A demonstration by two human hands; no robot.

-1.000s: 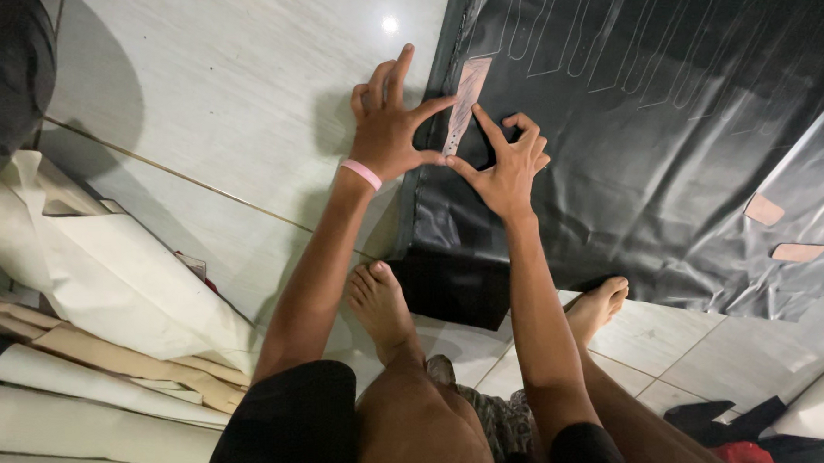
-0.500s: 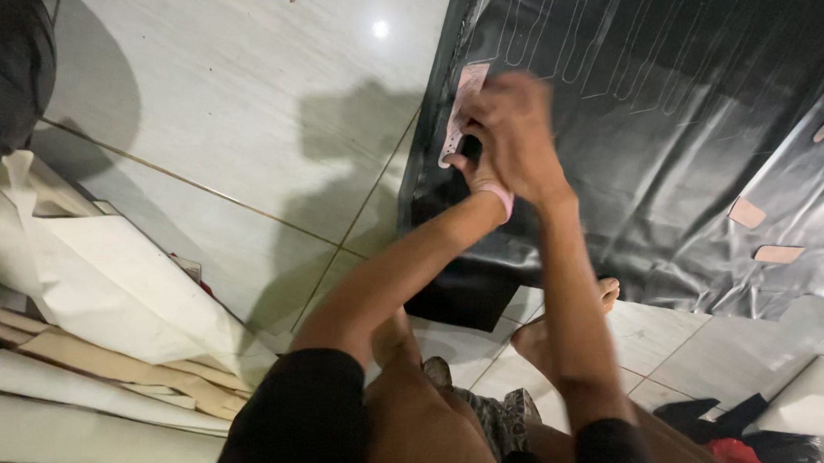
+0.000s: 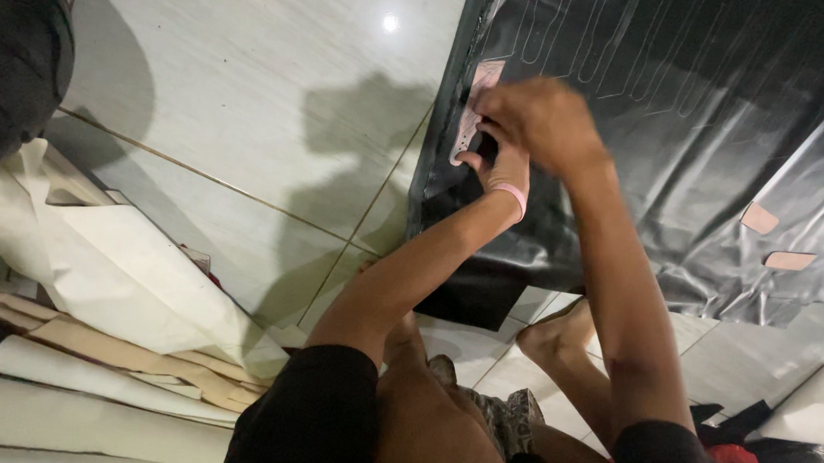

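In the head view, the person sits on a pale tiled floor [image 3: 240,100] with bare legs stretched forward, and both arms reach out to the near left edge of a large glossy black sheet of leather-like material [image 3: 684,90] spread flat on the tiles. Thin pale outlines of long rounded shapes are drawn across the upper part of that sheet.

A narrow pinkish card template [image 3: 476,108] lies on the black sheet close to its left edge, running lengthwise away from the person. The left hand [image 3: 497,163], with a pink band [image 3: 514,197] round its wrist, rests on the sheet at the template's lower end, fingers touching it; how far they are spread is hidden, because the right hand [image 3: 541,119] crosses over it. The right hand is blurred and lies just beside and partly above the template, its fingers curled downward; whether it grips anything cannot be told.

Two small tan cut pieces [image 3: 774,239] lie on the black sheet well apart to the right, and a third shows at the right edge of the frame. At the left, cream and tan rolled sheets [image 3: 109,300] are heaped on the floor, with a dark rounded object [image 3: 7,73] above them in the corner. One bare foot [image 3: 560,331] rests on the tiles just beside the sheet's near edge, under the right forearm.
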